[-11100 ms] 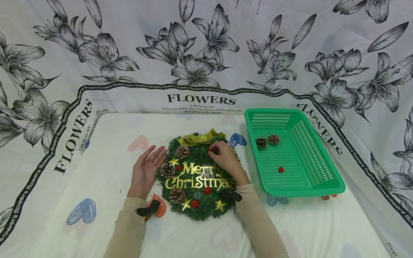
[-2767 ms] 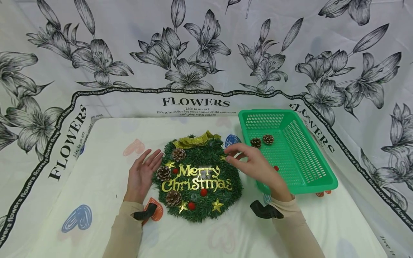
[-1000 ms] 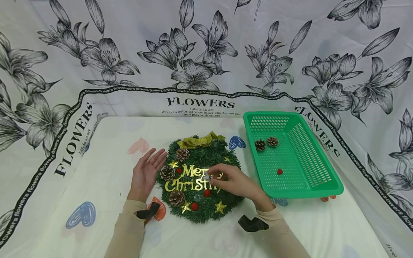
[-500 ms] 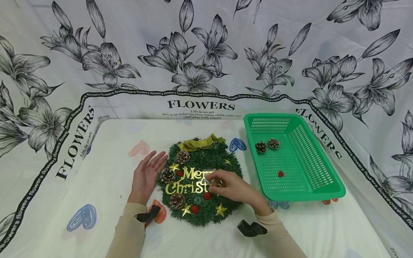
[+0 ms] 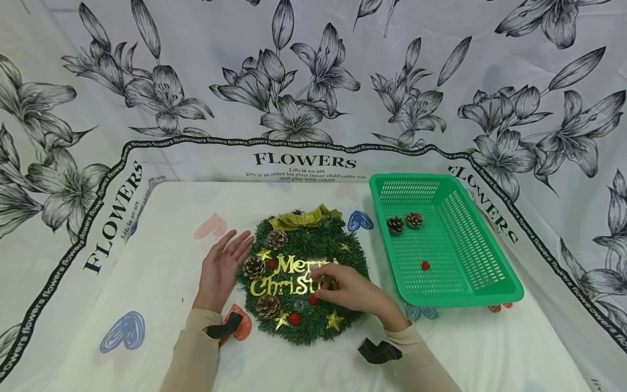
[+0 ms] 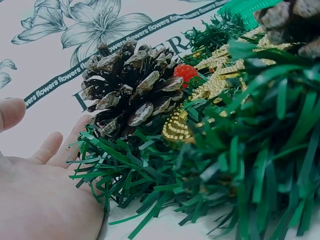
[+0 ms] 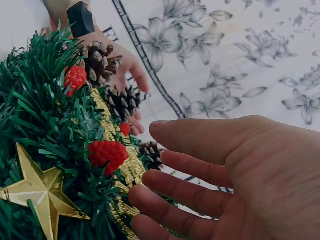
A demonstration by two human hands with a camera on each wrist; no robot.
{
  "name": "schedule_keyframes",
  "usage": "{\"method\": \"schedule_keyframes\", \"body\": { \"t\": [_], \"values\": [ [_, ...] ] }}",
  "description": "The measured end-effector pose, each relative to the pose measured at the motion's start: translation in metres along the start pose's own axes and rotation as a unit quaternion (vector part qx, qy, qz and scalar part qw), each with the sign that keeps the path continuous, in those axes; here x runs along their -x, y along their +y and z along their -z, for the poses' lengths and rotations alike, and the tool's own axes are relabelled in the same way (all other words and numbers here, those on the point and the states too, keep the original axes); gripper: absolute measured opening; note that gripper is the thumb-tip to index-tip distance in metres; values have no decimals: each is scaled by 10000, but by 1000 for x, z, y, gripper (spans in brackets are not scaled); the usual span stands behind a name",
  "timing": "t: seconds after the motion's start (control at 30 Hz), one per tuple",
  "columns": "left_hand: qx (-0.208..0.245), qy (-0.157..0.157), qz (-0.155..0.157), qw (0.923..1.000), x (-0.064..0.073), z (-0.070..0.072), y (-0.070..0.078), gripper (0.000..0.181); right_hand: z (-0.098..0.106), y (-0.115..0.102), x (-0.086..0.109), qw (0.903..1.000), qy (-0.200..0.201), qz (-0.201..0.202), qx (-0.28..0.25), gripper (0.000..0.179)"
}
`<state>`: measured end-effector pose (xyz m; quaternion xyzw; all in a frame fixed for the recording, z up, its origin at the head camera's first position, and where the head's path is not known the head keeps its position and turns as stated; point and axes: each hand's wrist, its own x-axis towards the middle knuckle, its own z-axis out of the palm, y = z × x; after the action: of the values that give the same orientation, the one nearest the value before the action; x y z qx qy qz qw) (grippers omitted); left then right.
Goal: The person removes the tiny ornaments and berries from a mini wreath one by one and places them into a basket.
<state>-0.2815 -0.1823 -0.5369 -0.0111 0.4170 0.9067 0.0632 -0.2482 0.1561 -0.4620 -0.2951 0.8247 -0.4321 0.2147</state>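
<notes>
A green tinsel wreath (image 5: 350, 316) lies on the cloth with a gold bow (image 5: 306, 218) at its top and gold "Merry Christmas" lettering (image 5: 276, 283) across it. Pine cones (image 5: 268, 306), gold stars (image 5: 334, 320) and red berries (image 5: 294, 319) dot it. My right hand (image 5: 350, 291) hovers over the lettering's right part, covering some letters. In the right wrist view its thumb (image 7: 195, 137) and fingers are apart, with nothing between them. Beside the wreath's left edge, my left hand (image 5: 220, 272) rests with extended fingers, touching the tinsel in the left wrist view.
A green plastic basket (image 5: 511, 288) stands right of the wreath. Inside are two pine cones (image 5: 414, 220) and a red berry (image 5: 425, 265). White cloth (image 5: 161, 261) with printed hearts covers the table. A flower-printed curtain (image 5: 235, 32) hangs behind.
Earlier my right hand pinched something red at the wreath's upper part, then was at a star on the upper right. It has since moved onto the lettering. The left hand has stayed put.
</notes>
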Motion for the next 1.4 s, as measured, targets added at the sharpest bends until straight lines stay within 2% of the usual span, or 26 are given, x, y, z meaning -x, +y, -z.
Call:
{"method": "schedule_keyframes", "body": {
  "t": [0.23, 0.57, 0.9, 1.07, 1.4],
  "values": [
    [25, -77, 14, 10000, 0, 0, 1, 62, -3, 3, -2, 9999, -117, -95, 80, 38],
    [140, 17, 59, 9999, -1, -2, 2, 62, -6, 0, -4, 9985, -244, -27, 498, 29],
    [86, 7, 39, 10000, 0, -2, 2, 62, -9, 1, -5, 9948, -264, 244, 957, 28],
    [89, -10, 29, 10000, 0, -2, 1, 62, -9, 1, -5, 9905, -367, 196, 1311, 26],
    [60, -26, 34, 10000, 1, -3, 2, 62, -11, 0, -5, 9879, -392, 81, 1501, 25]
  ]
}}
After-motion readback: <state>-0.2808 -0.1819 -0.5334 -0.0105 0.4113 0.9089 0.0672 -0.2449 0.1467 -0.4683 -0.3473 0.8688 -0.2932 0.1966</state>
